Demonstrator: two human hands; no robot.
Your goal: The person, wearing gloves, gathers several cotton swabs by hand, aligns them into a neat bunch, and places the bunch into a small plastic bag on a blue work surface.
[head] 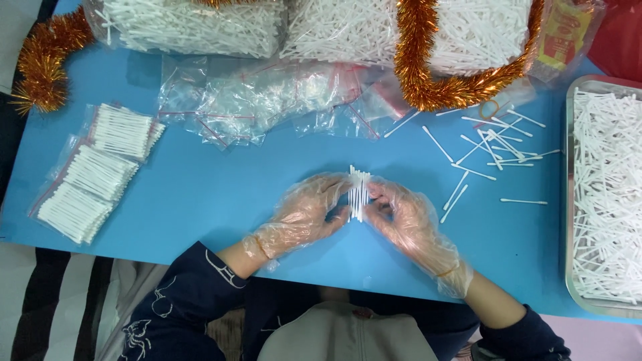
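Observation:
Both my hands wear thin clear plastic gloves and meet over the middle of the blue table. Between them stands a small bundle of white cotton swabs, lined up side by side. My left hand presses the bundle from the left with its fingertips. My right hand pinches it from the right. Loose cotton swabs lie scattered just right of my hands.
Three filled zip bags of swabs lie at the left. Empty clear zip bags are heaped behind. Large bags of swabs and orange tinsel line the far edge. A metal tray full of swabs stands at the right.

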